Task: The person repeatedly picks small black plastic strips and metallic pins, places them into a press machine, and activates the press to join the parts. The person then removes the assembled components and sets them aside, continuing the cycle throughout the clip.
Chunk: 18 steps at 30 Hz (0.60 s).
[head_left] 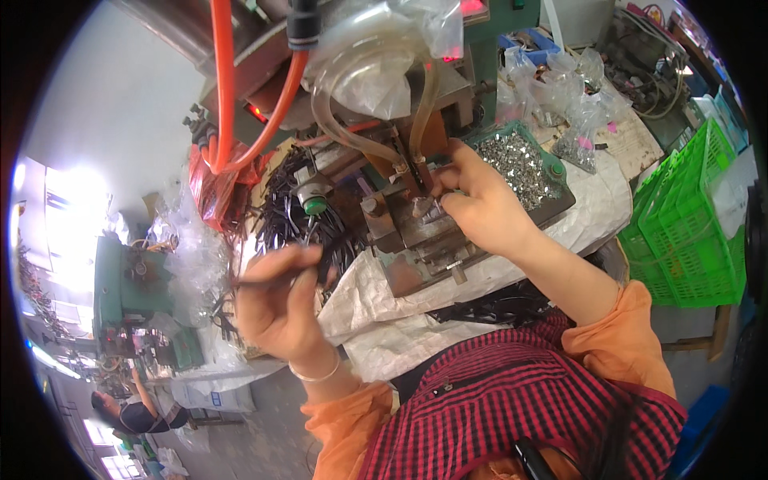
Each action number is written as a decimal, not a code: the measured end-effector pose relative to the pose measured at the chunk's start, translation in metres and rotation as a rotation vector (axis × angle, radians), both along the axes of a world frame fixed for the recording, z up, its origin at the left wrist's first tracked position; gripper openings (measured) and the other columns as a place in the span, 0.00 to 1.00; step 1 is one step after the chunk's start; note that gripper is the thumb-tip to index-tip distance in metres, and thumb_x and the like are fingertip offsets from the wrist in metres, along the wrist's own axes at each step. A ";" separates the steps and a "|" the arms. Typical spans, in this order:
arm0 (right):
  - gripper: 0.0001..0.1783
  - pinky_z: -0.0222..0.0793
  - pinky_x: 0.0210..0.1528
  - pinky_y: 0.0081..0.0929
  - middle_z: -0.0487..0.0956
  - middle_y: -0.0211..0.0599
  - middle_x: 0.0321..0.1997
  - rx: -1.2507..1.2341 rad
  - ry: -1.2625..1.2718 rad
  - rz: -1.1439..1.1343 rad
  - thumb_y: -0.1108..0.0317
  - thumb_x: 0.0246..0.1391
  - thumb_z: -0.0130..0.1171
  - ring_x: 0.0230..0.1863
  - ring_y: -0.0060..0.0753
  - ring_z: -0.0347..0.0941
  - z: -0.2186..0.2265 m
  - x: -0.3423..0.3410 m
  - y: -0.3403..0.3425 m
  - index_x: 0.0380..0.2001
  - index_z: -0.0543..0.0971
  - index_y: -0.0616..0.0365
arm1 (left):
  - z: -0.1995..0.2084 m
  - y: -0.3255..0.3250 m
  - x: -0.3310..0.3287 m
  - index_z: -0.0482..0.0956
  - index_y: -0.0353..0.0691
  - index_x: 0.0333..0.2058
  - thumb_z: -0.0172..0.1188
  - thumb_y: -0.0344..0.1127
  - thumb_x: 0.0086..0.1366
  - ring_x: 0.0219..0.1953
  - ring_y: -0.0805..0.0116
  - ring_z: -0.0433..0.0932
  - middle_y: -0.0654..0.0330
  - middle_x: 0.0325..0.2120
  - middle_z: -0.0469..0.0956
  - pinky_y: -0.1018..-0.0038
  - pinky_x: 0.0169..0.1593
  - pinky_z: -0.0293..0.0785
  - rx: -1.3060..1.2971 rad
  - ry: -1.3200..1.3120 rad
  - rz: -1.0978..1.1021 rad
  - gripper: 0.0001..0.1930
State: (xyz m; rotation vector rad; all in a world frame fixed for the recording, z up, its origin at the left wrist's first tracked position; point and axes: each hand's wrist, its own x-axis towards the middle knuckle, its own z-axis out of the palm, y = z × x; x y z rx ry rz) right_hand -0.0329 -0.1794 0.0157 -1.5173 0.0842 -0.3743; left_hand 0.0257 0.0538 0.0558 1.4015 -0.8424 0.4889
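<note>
My right hand (484, 204) reaches into the bench machine, its thumb and fingers pinched together at the metal fixture (408, 232), right below the tool head. What they grip is too small and hidden to name. My left hand (280, 308) is raised left of the fixture, near a pile of thin black strips (288, 200). Its fingers are curled but smeared by motion, so I cannot see whether anything is between them. Beside my right hand, a green tray (558, 170) holds many small shiny metal parts (516, 164).
Orange air hoses (224, 96) and clear tubes (326, 104) hang around the machine. A green button knob (314, 205) sits at its left. Bags of small parts (576, 144) lie at the right, beyond a green crate (680, 232). Another person (136, 412) works at far left.
</note>
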 end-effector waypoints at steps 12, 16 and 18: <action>0.20 0.73 0.56 0.47 0.83 0.54 0.47 -0.766 -0.210 -0.253 0.72 0.46 0.55 0.53 0.59 0.77 -0.010 0.008 -0.048 0.44 0.83 0.63 | -0.054 -0.037 -0.028 0.82 0.32 0.38 0.70 0.21 0.57 0.33 0.62 0.84 0.48 0.37 0.86 0.71 0.35 0.81 0.183 -0.300 -0.047 0.10; 0.11 0.69 0.61 0.49 0.80 0.48 0.53 -1.205 0.194 -0.734 0.67 0.47 0.68 0.62 0.57 0.72 -0.092 -0.041 -0.093 0.36 0.85 0.57 | -0.055 -0.054 -0.040 0.86 0.40 0.38 0.76 0.27 0.53 0.24 0.69 0.80 0.53 0.40 0.88 0.76 0.27 0.75 0.402 -0.579 0.030 0.13; 0.10 0.67 0.64 0.48 0.79 0.50 0.54 -1.151 0.101 -0.690 0.68 0.48 0.68 0.64 0.59 0.70 -0.107 -0.050 -0.097 0.36 0.85 0.57 | -0.064 -0.059 -0.034 0.85 0.40 0.37 0.75 0.24 0.50 0.24 0.68 0.80 0.53 0.38 0.87 0.75 0.27 0.74 0.404 -0.608 0.008 0.15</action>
